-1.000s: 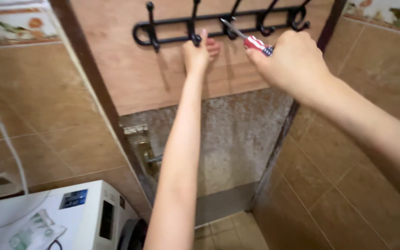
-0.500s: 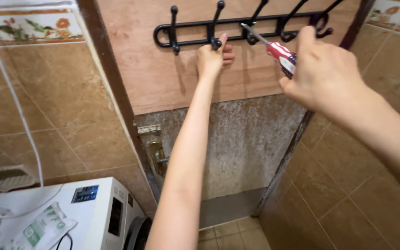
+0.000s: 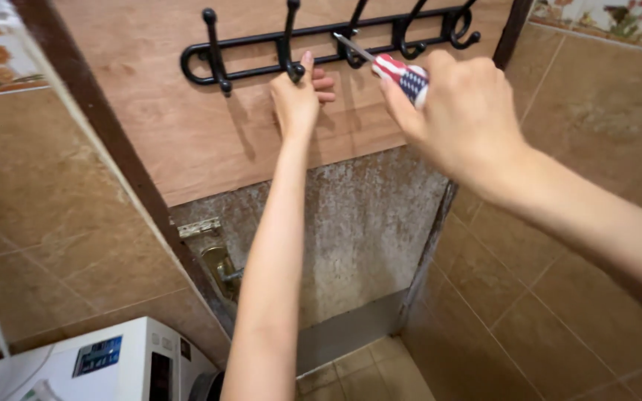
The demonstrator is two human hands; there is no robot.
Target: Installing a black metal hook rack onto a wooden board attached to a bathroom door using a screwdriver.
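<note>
A black metal hook rack [image 3: 261, 46] is mounted across a brown wooden door panel [image 3: 209, 141], and everything else sits around it. The left hand [image 3: 296, 100] reaches up to the rack's lower bar, fingers curled around the base of the second hook from the left and the thumb pointing up against the panel. Just to the right of that, the right hand [image 3: 464, 115] is closed in a fist around a screwdriver [image 3: 388, 65] with a red, white and blue handle; its metal shaft slants up and left, the tip meeting the rack near its middle hook. Below the rack, the door's lower part is grey and mottled, with a brass door handle [image 3: 224, 266] at its left edge. Far below and left of the rack stands a white washing machine [image 3: 124, 364], against brown wall tiles [image 3: 31, 223].
</note>
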